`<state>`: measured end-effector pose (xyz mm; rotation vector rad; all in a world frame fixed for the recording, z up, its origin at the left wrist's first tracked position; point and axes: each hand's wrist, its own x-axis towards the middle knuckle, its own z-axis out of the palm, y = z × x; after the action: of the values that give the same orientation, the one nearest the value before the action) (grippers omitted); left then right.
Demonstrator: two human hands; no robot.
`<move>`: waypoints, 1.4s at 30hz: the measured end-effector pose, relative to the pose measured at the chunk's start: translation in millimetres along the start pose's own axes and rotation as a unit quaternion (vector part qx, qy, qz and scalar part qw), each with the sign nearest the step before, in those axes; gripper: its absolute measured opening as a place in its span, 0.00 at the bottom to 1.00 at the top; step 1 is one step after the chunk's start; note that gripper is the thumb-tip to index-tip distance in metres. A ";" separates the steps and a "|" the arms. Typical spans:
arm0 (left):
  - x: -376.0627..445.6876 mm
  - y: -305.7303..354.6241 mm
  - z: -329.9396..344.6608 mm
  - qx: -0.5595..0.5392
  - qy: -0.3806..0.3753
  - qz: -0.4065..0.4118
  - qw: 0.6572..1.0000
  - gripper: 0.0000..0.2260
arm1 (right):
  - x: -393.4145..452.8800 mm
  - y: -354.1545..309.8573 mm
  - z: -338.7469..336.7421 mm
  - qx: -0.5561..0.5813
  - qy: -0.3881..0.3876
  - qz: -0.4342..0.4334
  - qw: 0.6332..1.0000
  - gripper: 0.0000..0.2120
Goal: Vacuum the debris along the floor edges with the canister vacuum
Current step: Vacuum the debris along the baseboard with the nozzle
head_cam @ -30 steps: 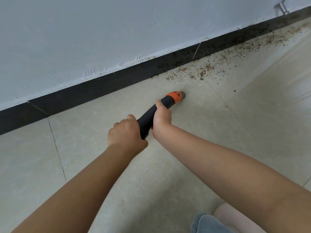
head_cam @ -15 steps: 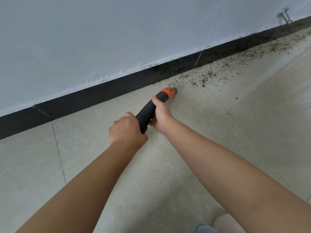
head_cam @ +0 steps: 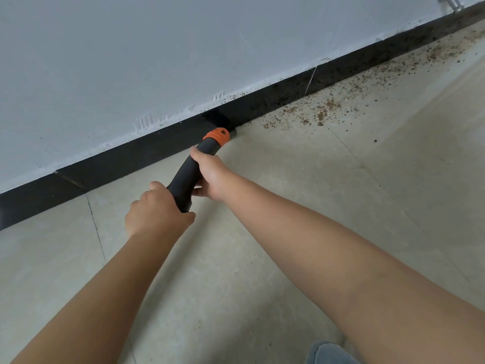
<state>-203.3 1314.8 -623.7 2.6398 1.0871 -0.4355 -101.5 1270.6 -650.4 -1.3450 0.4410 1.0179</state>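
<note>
Black plastic vacuum wand (head_cam: 187, 177) with an orange collar (head_cam: 217, 136) points away from the person, its tip pressed into the corner where the pale tiled floor (head_cam: 301, 206) meets the dark skirting board (head_cam: 131, 156). Both hands grasp the wand: the right hand (head_cam: 211, 174) is wrapped round it just behind the collar, and the left hand (head_cam: 154, 211) clasps the rear end, each grip clenched firmly around the tube. The canister and hose are out of sight.

Brown crumbly debris (head_cam: 322, 111) lies scattered along the floor edge to the right of the tip, thickest near the board and thinning toward a metal door stop (head_cam: 452, 3) on the wall (head_cam: 157, 61) at far right. The nearest specks sit close to the tip but apart from it.

Likely risks: the hard tip could scrape the skirting board or the already scuffed paint line above it if pushed harder. Sweeping right too quickly may flick grains outward across the tiles rather than lift them. Specks clinging to the board's face may be missed if the tip stays low. An unseen hose could drag behind.
</note>
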 end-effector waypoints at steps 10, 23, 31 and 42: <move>4.5 15.8 10.9 -0.014 -0.001 0.025 1.000 0.23 | 10.3 -4.8 -20.9 0.014 0.003 -0.012 1.000 0.26; 8.0 43.3 20.6 -0.022 0.011 0.064 0.998 0.24 | 17.0 -14.9 -46.1 0.070 -0.004 -0.031 0.997 0.26; 13.5 35.0 23.9 -0.128 -0.021 0.113 0.985 0.23 | 19.9 -19.2 -60.2 0.112 -0.020 -0.035 0.993 0.23; 14.8 42.2 17.5 -0.176 -0.102 0.072 0.976 0.20 | 19.0 -22.9 -68.5 0.105 -0.017 -0.001 0.994 0.20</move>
<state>-166.2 1289.2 -640.4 2.2853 0.8180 -0.4278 -54.0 1215.5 -667.4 -1.1388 0.5067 0.9643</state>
